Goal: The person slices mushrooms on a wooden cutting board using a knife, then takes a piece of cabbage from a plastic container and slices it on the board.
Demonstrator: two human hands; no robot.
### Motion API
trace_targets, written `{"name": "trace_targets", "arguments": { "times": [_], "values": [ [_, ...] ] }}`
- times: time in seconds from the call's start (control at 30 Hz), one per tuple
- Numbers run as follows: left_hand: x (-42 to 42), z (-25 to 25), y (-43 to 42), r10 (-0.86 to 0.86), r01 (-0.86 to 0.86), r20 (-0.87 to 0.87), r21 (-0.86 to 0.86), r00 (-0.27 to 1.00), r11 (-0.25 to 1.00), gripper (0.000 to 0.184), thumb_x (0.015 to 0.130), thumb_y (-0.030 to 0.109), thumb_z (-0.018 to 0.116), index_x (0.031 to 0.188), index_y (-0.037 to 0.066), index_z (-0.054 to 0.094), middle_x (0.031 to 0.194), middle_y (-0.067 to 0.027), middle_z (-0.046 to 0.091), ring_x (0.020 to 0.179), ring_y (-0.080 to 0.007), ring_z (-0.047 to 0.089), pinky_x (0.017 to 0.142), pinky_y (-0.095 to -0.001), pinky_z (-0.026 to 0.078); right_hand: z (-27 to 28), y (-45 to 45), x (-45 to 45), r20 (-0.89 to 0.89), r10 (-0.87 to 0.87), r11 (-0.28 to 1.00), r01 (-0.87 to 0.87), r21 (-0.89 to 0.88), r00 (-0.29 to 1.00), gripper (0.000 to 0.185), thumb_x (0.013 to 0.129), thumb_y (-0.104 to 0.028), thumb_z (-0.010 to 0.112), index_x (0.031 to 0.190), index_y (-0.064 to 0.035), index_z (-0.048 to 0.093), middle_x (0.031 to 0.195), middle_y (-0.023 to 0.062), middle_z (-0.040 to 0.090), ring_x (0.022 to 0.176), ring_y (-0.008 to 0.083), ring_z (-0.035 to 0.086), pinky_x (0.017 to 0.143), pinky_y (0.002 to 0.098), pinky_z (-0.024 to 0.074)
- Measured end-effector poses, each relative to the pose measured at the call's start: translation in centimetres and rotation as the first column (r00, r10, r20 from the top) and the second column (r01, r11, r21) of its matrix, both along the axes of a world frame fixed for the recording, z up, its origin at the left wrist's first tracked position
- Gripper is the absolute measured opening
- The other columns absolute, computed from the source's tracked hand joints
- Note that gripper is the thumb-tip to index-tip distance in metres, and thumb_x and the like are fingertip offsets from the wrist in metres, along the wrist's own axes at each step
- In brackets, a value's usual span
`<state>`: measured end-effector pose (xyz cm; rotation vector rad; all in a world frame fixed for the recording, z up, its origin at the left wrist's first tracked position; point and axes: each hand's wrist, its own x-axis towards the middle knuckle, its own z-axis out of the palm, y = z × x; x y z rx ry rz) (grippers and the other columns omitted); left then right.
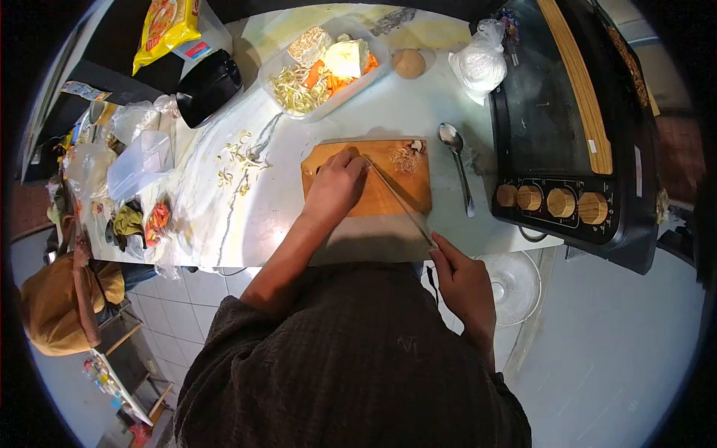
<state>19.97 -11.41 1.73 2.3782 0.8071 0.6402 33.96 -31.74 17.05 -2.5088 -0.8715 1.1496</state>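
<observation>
On the wooden cutting board (370,203), my left hand (337,183) presses down with curled fingers; whatever lies under them is hidden. My right hand (463,282) grips the handle of a long knife (399,198) near the counter's front edge. The blade slants across the board, its tip close to my left fingertips. A small heap of fine pinkish shreds (405,159) lies at the board's upper right, with a little dark-and-white piece (417,146) beside it. To the board's right rests a metal spoon (461,175) with some white stuff in its bowl.
Behind the board stands a clear plastic container (310,113) of bean sprouts, orange shreds and pale blocks. Near it are a brown round item (408,64) and a bag of white powder (480,66). Loose sprouts (243,160) lie left. A black appliance with wooden knobs (561,202) occupies the right.
</observation>
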Motion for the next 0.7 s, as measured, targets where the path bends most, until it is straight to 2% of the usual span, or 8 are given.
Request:
{"name": "trace_targets", "arguments": {
  "times": [0.13, 0.2, 0.33, 0.4, 0.47, 0.53, 0.57, 0.7],
  "values": [
    [0.1, 0.1, 0.0, 0.002, -0.002, 0.029, 0.004, 1.0, 1.0, 0.012, 0.088, 0.005, 0.067, 0.099, 0.002, 0.064, 0.094, -0.0188, 0.064, 0.089, -0.0406, 0.064, 0.077, -0.0476, 0.054, -0.3, 0.2, 0.0, -0.024, -0.008, 0.998, 0.006, -0.068, 1.0, 0.039, 0.103, -0.037, 0.055, 0.132, -0.0141, 0.066, 0.092, 0.0239, 0.072, 0.092, 0.0418, 0.07, 0.083, 0.0483, 0.0541],
    [0.1, 0.1, 0.0, 0.003, -0.003, 0.01, 0.003, 1.0, 1.0, 0.012, 0.089, 0.006, 0.067, 0.1, 0.002, 0.064, 0.095, -0.0186, 0.064, 0.089, -0.0405, 0.064, 0.077, -0.0477, 0.054, -1.4, -0.4, -0.1, 0.05, 0.023, 0.998, -0.026, 0.056, 0.999, 0.039, 0.103, -0.038, 0.055, 0.132, -0.0149, 0.066, 0.094, 0.0244, 0.072, 0.095, 0.0428, 0.07, 0.084, 0.049, 0.0538],
    [-0.1, 1.0, 0.3, 0.03, -0.03, 0.028, -0.002, 0.999, 1.0, 0.009, 0.089, 0.008, 0.068, 0.096, 0.002, 0.065, 0.091, -0.0169, 0.065, 0.088, -0.0398, 0.064, 0.077, -0.0465, 0.054, -1.1, -0.4, 0.3, 0.029, 0.013, 1.0, -0.013, 0.002, 0.999, 0.038, 0.103, -0.038, 0.054, 0.132, -0.0156, 0.066, 0.094, 0.0252, 0.071, 0.097, 0.0431, 0.069, 0.085, 0.0495, 0.0537],
    [-0.9, 2.8, 1.3, 0.042, -0.041, 0.016, -0.018, 0.999, 0.999, 0.008, 0.089, 0.008, 0.069, 0.094, 0.002, 0.066, 0.091, -0.0163, 0.066, 0.088, -0.0388, 0.065, 0.077, -0.0454, 0.054, -1.5, -1.4, 0.4, 0.122, 0.011, 0.997, -0.021, 0.079, 0.992, 0.038, 0.102, -0.033, 0.057, 0.133, -0.0123, 0.065, 0.071, 0.0177, 0.067, 0.065, 0.0285, 0.068, 0.067, 0.0368, 0.0511],
    [-1.7, 4.9, 3.0, 0.055, -0.055, 0.001, -0.034, 0.998, 0.998, 0.008, 0.089, 0.008, 0.07, 0.093, 0.002, 0.067, 0.091, -0.0157, 0.067, 0.088, -0.0378, 0.065, 0.078, -0.0443, 0.054, -0.8, -1.6, 0.7, 0.111, 0.007, 0.999, -0.012, 0.045, 0.994, 0.038, 0.103, -0.033, 0.057, 0.133, -0.0121, 0.065, 0.068, 0.0163, 0.066, 0.063, 0.0257, 0.067, 0.066, 0.0364, 0.051],
    [-1.8, 6.4, 5.7, 0.125, -0.15, 0.179, 0.132, 0.976, 0.98, 0.006, 0.087, 0.007, 0.07, 0.089, 0.002, 0.07, 0.091, -0.015, 0.068, 0.088, -0.0358, 0.065, 0.08, -0.0438, 0.053, -0.7, -2.0, 1.0, 0.103, 0.006, 1.0, -0.006, 0.008, 0.995, 0.038, 0.103, -0.033, 0.057, 0.133, -0.0119, 0.065, 0.064, 0.0149, 0.064, 0.061, 0.0229, 0.066, 0.065, 0.0359, 0.0509],
    [-2.0, 6.9, 7.2, 0.156, -0.198, 0.203, 0.207, 0.967, 0.958, 0.007, 0.087, 0.008, 0.071, 0.092, 0.002, 0.072, 0.094, -0.0151, 0.069, 0.089, -0.0352, 0.065, 0.082, -0.0426, 0.053, -1.2, -2.4, 1.1, 0.082, -0.02, 0.999, 0.016, 0.045, 0.996, 0.038, 0.103, -0.034, 0.057, 0.133, -0.0119, 0.066, 0.062, 0.0138, 0.062, 0.059, 0.02, 0.064, 0.063, 0.0349, 0.0501],
    [-3.0, 8.1, 12.4, 0.26, -0.265, 0.064, 0.369, 0.964, 0.891, 0.02, 0.086, 0.014, 0.076, 0.104, 0.004, 0.074, 0.091, -0.0144, 0.066, 0.087, -0.0336, 0.064, 0.08, -0.0416, 0.052, -2.1, -3.1, 1.3, 0.058, -0.036, 0.992, 0.029, 0.122, 0.998, 0.039, 0.102, -0.035, 0.058, 0.133, -0.0128, 0.067, 0.06, 0.0121, 0.061, 0.055, 0.0149, 0.057, 0.061, 0.0321, 0.0481]
  ]
}}
